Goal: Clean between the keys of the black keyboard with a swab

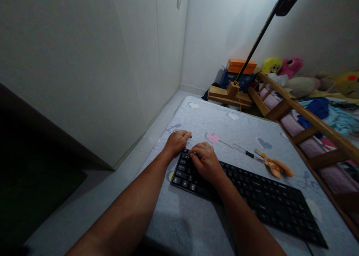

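A black keyboard (269,203) lies at a slant on the light, heart-patterned cover (190,117). My left hand (178,141) is at the keyboard's far left corner, its fingers curled together; whatever they hold, if anything, is hidden. Over the keys near the left end is my right hand (206,160), its thumb and fingers pinched around something too small to make out. Beyond the keyboard lie a thin tool with a black handle (249,154) and a brush-like tool (261,153), beside a crumpled orange-tan cloth (276,167).
A wooden bed rail (308,116) runs along the right, with soft toys (291,66) and clothes behind it. A wooden stand (230,95) with a black pole and an orange box (241,66) are at the back. A pale cabinet (134,61) stands at the left.
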### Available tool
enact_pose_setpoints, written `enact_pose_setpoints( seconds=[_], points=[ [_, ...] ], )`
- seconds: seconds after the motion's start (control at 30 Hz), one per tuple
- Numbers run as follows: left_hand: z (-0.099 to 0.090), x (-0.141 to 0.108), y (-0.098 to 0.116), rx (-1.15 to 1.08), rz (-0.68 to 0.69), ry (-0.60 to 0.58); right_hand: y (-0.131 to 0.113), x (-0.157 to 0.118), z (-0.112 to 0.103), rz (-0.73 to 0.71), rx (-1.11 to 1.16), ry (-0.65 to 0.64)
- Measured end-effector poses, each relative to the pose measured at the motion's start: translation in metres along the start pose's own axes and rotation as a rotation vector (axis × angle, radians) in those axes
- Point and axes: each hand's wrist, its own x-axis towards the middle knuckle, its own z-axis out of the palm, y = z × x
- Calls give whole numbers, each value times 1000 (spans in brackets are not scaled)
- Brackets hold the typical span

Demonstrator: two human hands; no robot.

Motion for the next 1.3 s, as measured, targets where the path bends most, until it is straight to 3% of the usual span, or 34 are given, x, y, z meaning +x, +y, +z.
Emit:
enact_pose_setpoints(
  seconds=[0.2, 0.63, 1.3],
  points=[
    [0, 1, -1, 9, 15, 5, -5, -6, 0, -2, 25, -30],
    [0, 1, 0, 19, 8, 1, 7, -4, 2, 68, -29, 74],
    [0, -1, 1, 17, 14, 4, 10, -6, -3, 81, -39, 49]
  ],
)
